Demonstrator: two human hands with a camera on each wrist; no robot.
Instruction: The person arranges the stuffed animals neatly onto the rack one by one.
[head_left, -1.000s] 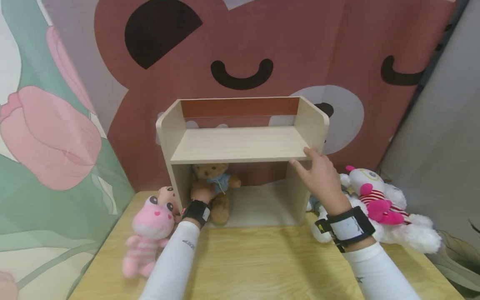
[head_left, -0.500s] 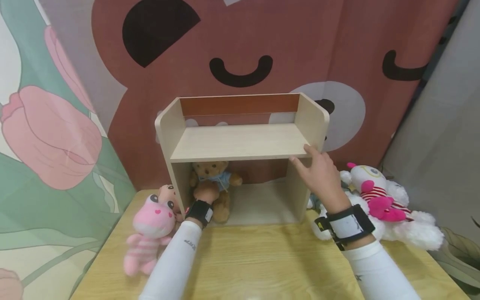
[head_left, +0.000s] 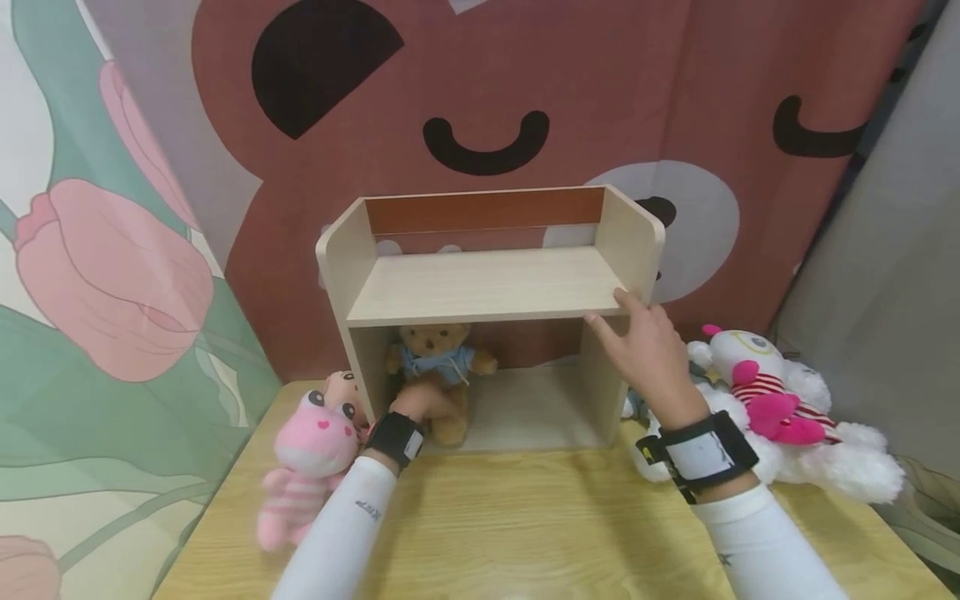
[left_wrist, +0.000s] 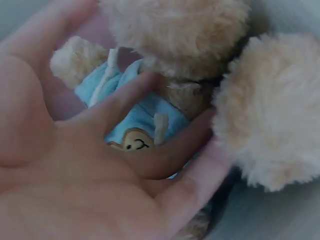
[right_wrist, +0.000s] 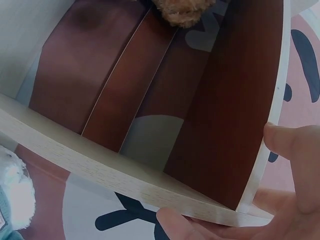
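One bear (head_left: 444, 365), soft plush, blue hooded top with pale drawstrings: we list it in the lower compartment of the shelf unit (head_left: 491, 283), roughly upright, beside the left side panel. Whether its back meets anything, we cannot tell.

Handling notes, in our judgement: plush gives under the fingers, so broad, even pressure low on the body should settle it better than a pinch at the top or strings. We would square the bear before easing the fingers away, so that it does not tip forward, and keep the unit braced throughout, since a push inside could shift it along the table (head_left: 495, 525).

Left hand (head_left: 426, 400): reaches in from the front, below the shelf board, forearm slanting inward. In the left wrist view we find the fingers extended and spread across the blue top, touching it, not closed round the body.

Right hand (head_left: 651, 350): raised to the unit's front right corner, wrist below the fingers. Index finger on the board, thumb (right_wrist: 277, 140) at its front edge; we record a light grip on the corner.

Also on the table: one pink plush toy (head_left: 318, 442), left; white plush toys (head_left: 832, 462), right.
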